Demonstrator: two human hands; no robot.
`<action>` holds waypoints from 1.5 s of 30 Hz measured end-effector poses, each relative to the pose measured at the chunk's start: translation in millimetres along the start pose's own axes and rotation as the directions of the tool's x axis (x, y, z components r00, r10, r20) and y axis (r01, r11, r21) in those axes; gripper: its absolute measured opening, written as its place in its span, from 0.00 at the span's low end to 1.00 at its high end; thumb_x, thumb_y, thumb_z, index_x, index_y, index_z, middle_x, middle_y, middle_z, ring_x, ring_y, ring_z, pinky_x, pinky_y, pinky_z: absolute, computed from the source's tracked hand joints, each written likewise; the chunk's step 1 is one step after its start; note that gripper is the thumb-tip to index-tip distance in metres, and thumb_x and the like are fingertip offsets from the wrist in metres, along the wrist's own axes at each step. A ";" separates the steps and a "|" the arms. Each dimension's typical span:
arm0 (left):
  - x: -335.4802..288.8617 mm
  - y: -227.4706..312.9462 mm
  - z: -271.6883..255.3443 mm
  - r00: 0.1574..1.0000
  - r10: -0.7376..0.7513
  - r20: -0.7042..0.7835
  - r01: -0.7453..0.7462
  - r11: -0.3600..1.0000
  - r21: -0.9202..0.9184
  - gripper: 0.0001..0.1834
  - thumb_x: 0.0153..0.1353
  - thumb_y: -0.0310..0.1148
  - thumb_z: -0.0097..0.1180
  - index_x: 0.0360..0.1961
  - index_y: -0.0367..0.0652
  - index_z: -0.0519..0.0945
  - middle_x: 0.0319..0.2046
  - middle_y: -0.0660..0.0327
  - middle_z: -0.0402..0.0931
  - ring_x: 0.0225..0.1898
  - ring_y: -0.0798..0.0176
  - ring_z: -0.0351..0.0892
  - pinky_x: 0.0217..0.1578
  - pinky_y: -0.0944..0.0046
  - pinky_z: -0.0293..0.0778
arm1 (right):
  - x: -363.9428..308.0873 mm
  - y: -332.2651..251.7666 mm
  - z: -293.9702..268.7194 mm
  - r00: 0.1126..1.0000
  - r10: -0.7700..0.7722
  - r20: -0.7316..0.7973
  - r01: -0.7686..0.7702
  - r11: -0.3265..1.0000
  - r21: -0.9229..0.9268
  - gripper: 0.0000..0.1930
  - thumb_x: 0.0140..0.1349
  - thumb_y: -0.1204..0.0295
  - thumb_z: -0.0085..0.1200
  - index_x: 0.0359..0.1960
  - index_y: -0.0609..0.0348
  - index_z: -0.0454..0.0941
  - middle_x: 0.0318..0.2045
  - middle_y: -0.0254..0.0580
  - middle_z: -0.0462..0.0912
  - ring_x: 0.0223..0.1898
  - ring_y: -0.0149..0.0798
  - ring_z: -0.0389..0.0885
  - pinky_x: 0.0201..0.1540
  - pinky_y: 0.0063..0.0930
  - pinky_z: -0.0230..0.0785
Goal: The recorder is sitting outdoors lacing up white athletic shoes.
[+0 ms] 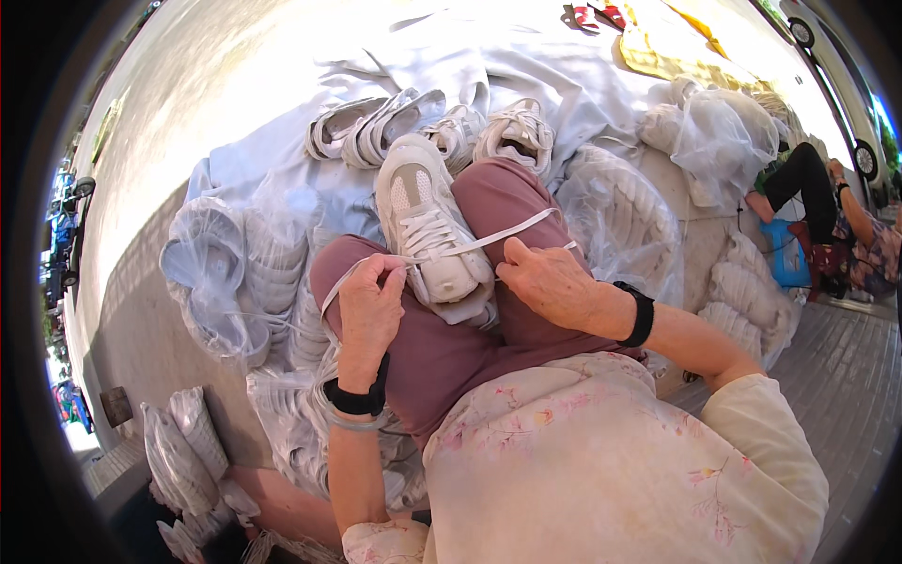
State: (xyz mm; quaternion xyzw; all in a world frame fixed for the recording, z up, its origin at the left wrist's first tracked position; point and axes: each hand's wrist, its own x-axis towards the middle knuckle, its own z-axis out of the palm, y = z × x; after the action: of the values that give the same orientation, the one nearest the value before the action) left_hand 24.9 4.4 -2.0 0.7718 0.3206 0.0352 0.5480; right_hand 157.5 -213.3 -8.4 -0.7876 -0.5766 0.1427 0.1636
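A white and grey sneaker (pixel 434 221) rests between my knees, its toe pointing away from me. White lace (pixel 503 234) runs from its upper rows out to both sides. My left hand (pixel 371 299) pinches one lace end just left of the shoe's tongue, fingers closed. On the other side, my right hand (pixel 543 282) has its thumb and finger closed on the lace right of the shoe opening. Lower rows of the lacing lie crossed over the tongue. Just beyond the toe stand several more pale sneakers (pixel 517 133) on a light cloth.
Clear plastic bags of white shoes lie at my left (pixel 214 273) and right (pixel 625 226). A pale cloth (pixel 282 141) spreads ahead. Another person (pixel 860 221) sits at the far right near a blue stool (pixel 787 254). Bundled shoe parts (pixel 183 451) lie at lower left.
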 end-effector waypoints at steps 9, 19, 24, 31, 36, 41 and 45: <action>-0.2 13.4 0.2 0.965 -0.262 -0.019 0.261 0.964 -0.040 0.06 0.57 0.28 0.56 0.33 0.35 0.79 0.25 0.55 0.78 0.23 0.61 0.78 0.26 0.64 0.72 | 7.4 12.5 -11.1 0.994 0.106 -0.033 -0.103 0.991 0.086 0.05 0.52 0.78 0.53 0.30 0.58 0.71 0.34 0.43 0.69 0.31 0.48 0.77 0.31 0.39 0.71; -21.2 10.8 10.6 0.863 0.490 -0.126 -0.342 0.748 0.569 0.13 0.54 0.30 0.60 0.41 0.40 0.79 0.35 0.56 0.76 0.40 0.54 0.75 0.42 0.56 0.69 | 16.2 4.7 -8.9 1.000 0.015 -0.017 -0.015 1.000 -0.009 0.02 0.56 0.76 0.51 0.29 0.58 0.70 0.28 0.43 0.69 0.28 0.48 0.76 0.28 0.39 0.70; -32.0 14.5 20.4 0.862 0.504 -0.052 -0.263 0.533 0.804 0.19 0.49 0.35 0.65 0.44 0.42 0.78 0.39 0.58 0.71 0.43 0.53 0.69 0.45 0.54 0.62 | 32.9 3.7 -2.4 0.988 0.037 -0.153 -0.011 0.985 0.170 0.02 0.56 0.76 0.50 0.28 0.59 0.70 0.28 0.43 0.69 0.28 0.48 0.76 0.27 0.40 0.69; -30.3 9.0 35.5 0.905 0.416 -0.087 -0.136 0.478 0.868 0.18 0.53 0.34 0.59 0.46 0.40 0.77 0.36 0.58 0.73 0.41 0.53 0.72 0.43 0.54 0.63 | 58.7 9.0 2.5 0.977 0.075 -0.201 -0.029 0.974 0.223 0.02 0.55 0.76 0.50 0.28 0.61 0.73 0.28 0.47 0.73 0.30 0.51 0.76 0.31 0.40 0.70; -19.9 -3.4 37.0 0.917 0.397 -0.036 -0.179 0.492 0.852 0.16 0.54 0.27 0.51 0.45 0.34 0.75 0.32 0.54 0.75 0.38 0.51 0.74 0.40 0.53 0.65 | 52.5 10.8 1.3 0.987 0.103 -0.122 -0.066 0.958 0.279 0.03 0.55 0.75 0.50 0.27 0.61 0.74 0.29 0.48 0.75 0.31 0.51 0.78 0.33 0.41 0.71; -10.1 -9.6 28.0 0.926 0.378 -0.005 -0.236 0.588 0.773 0.15 0.53 0.26 0.50 0.44 0.35 0.75 0.32 0.53 0.75 0.37 0.50 0.74 0.40 0.53 0.65 | 56.5 8.0 -2.0 0.992 0.045 -0.119 -0.021 0.980 0.197 0.03 0.53 0.76 0.51 0.28 0.61 0.74 0.30 0.48 0.75 0.31 0.51 0.78 0.33 0.41 0.71; -6.1 -13.0 21.5 0.911 0.411 0.019 -0.281 0.587 0.759 0.16 0.52 0.24 0.49 0.44 0.35 0.73 0.31 0.51 0.75 0.35 0.49 0.74 0.39 0.53 0.65 | 60.5 -1.8 -5.9 0.987 0.050 -0.151 -0.030 0.991 0.129 0.03 0.55 0.76 0.49 0.26 0.62 0.72 0.27 0.46 0.71 0.28 0.50 0.76 0.28 0.41 0.68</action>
State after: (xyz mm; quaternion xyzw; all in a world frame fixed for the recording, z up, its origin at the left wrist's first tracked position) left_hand 22.9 -14.0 -20.0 0.9694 0.1921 0.0681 0.1371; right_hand 176.2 -155.6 -4.5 -0.7958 -0.5361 0.1213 0.2543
